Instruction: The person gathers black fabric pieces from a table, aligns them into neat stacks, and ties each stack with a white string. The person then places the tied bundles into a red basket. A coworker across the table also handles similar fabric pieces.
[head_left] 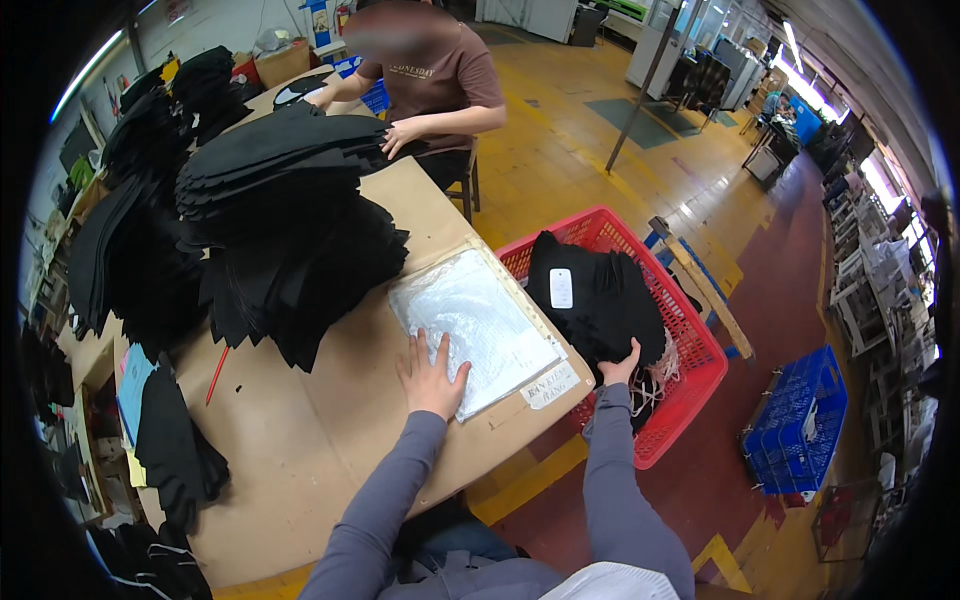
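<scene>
My left hand lies flat with its fingers spread on a clear plastic cover over white paper, near the table's right edge. My right hand reaches into a red plastic basket beside the table. Its thumb and fingers grip the near end of a bundle of black fabric pieces; the fingers are partly hidden. A white tag rests on top of that bundle. Pale strings hang beside it in the basket.
Tall stacks of black fabric pieces cover the table's far left. A red pen lies nearer, beside a loose black piece. Across the table a person handles fabric. A blue crate stands on the floor at right.
</scene>
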